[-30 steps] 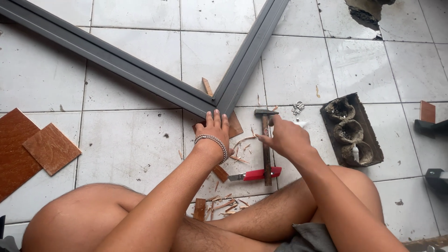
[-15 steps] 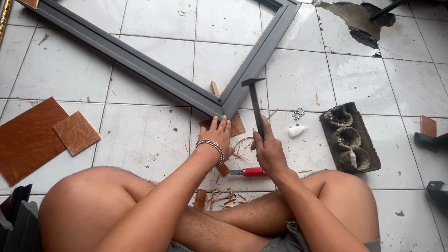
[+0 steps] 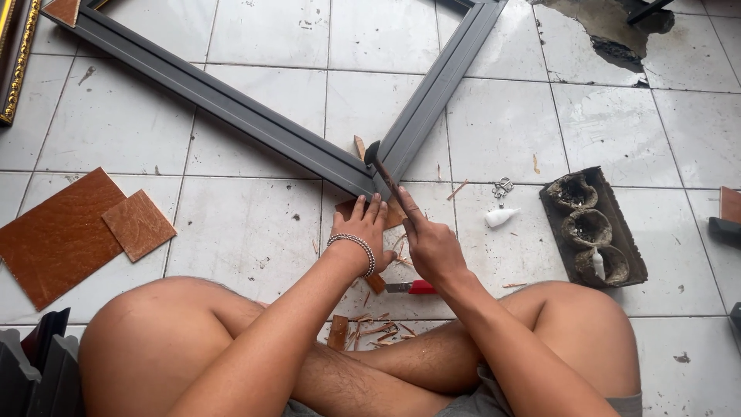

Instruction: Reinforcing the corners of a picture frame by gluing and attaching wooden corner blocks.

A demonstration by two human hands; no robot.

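I sit cross-legged on a white tiled floor. A grey frame (image 3: 231, 104) lies in front of me, its corner joint pointing at my hands. My right hand (image 3: 428, 243) grips a hammer (image 3: 384, 171) whose dark head rests at the frame's corner. My left hand (image 3: 363, 228), with a bead bracelet on the wrist, presses flat on a small brown wood piece (image 3: 345, 209) just below that corner. A sliver of wood (image 3: 359, 147) sticks up inside the corner.
A red-handled tool (image 3: 413, 287) lies by my right wrist among wood shavings (image 3: 370, 328). Two brown boards (image 3: 77, 232) lie at the left. A dark tray with hollows (image 3: 594, 228), a small white bottle (image 3: 500, 217) and a metal bit (image 3: 502, 187) are at the right.
The hammer was lifted from low over the red tool, raised upright, then swung down onto the frame's corner. The left hand stayed pressed on the wood piece.
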